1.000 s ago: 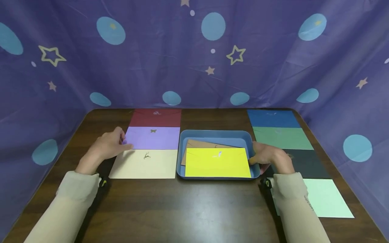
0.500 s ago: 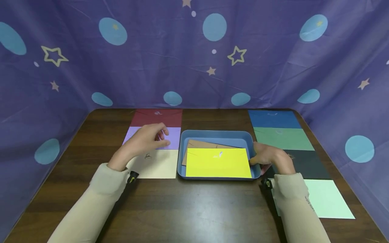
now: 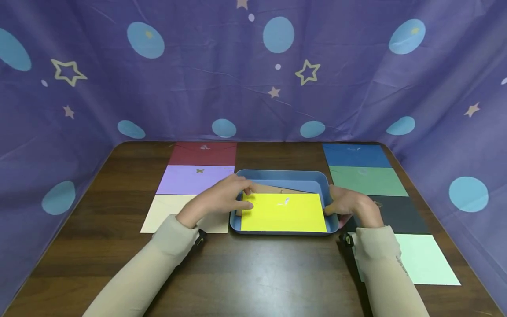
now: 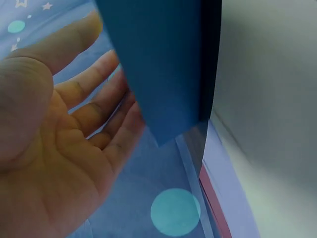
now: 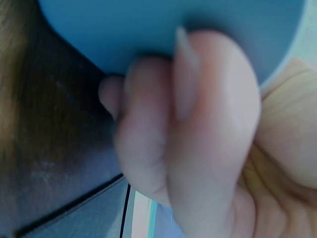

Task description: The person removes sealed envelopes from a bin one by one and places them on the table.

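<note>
In the head view a blue tray (image 3: 293, 177) stands mid-table. A yellow envelope (image 3: 283, 218) lies in it, over a brown envelope (image 3: 269, 189) set slightly askew. My left hand (image 3: 222, 196) reaches over the tray's left rim, thumb tip overlapping the yellow envelope's left edge. The left wrist view shows this hand (image 4: 64, 144) with fingers spread and relaxed beside the tray wall (image 4: 163, 64), gripping nothing. At the tray's right end my right hand (image 3: 350, 203) holds the rim. Curled fingers press against the blue wall (image 5: 129, 29) in the right wrist view.
Left of the tray lie a red envelope (image 3: 203, 154), a purple one (image 3: 194, 178) and a cream one (image 3: 170, 215). On the right are blue (image 3: 356, 155), green (image 3: 368, 182), black (image 3: 400, 215) and mint (image 3: 428, 259) envelopes. A patterned curtain (image 3: 253, 101) hangs behind the table.
My left hand has moved right, from the purple and cream envelopes to the tray's left rim and the yellow envelope's edge. The right hand has stayed on the tray.
</note>
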A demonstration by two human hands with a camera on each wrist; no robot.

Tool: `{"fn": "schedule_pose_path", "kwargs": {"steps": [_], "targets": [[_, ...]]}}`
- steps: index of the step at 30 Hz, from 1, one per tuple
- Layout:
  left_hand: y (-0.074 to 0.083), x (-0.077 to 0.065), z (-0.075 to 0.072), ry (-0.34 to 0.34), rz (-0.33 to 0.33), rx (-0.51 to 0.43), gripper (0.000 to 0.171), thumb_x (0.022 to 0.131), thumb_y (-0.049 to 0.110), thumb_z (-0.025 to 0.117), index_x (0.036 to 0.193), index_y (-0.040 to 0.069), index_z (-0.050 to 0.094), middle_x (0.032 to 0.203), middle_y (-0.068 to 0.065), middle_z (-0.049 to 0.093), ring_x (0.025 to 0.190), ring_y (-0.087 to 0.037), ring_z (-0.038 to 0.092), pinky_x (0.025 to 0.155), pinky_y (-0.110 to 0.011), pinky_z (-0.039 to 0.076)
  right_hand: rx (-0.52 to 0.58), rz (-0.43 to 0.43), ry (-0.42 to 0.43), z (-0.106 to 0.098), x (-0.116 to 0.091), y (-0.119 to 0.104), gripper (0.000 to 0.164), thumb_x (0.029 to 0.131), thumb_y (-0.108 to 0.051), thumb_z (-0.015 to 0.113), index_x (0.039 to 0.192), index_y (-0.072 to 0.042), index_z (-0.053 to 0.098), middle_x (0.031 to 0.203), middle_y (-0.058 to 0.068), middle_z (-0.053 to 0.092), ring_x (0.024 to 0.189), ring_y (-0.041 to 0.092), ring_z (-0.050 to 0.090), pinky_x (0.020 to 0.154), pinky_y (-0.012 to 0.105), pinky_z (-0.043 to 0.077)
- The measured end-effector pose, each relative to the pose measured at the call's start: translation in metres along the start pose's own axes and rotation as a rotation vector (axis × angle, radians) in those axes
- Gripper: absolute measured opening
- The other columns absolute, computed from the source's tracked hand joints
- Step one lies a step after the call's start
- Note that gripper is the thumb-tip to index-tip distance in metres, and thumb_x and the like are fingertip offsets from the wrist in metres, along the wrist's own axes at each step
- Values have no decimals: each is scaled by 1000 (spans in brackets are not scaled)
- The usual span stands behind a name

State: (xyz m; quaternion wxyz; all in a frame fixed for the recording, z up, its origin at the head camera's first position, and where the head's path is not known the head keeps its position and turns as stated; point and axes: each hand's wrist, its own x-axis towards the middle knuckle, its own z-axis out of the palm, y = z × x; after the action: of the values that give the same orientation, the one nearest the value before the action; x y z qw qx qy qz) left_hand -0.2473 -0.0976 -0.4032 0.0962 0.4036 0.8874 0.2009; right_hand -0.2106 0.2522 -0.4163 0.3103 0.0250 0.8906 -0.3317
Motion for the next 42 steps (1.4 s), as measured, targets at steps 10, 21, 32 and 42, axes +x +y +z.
{"fn": "schedule_pose_path", "kwargs": {"steps": [10,21,32,42], "targets": [[12,8,12,-79,-50,82,53,85,34,72,130,11,54,127,-2,54,120,-22,41,102,-40,35,-2,3,5,0,0,0,54,86,-10,65,127,-7,30,103,19,50,58,28,64,53,37,55],[10,16,18,-78,-94,127,57,84,36,74,132,16,52,119,-2,50,105,-16,41,93,-34,40,-10,10,4,1,1,1,55,86,-11,66,128,-7,30,103,19,50,59,27,64,53,37,56],[12,23,18,-109,-130,86,57,79,36,79,126,16,54,107,-1,50,94,-15,39,80,-31,39,-7,8,-5,-2,1,1,50,88,-10,63,127,-6,31,101,20,51,57,28,64,53,37,56],[8,24,17,-46,-133,-70,46,77,31,80,114,15,56,101,-1,50,90,-14,45,78,-29,43,-15,30,-14,-4,0,-1,55,87,-11,64,129,-5,29,100,20,49,58,28,64,54,37,56]]}}
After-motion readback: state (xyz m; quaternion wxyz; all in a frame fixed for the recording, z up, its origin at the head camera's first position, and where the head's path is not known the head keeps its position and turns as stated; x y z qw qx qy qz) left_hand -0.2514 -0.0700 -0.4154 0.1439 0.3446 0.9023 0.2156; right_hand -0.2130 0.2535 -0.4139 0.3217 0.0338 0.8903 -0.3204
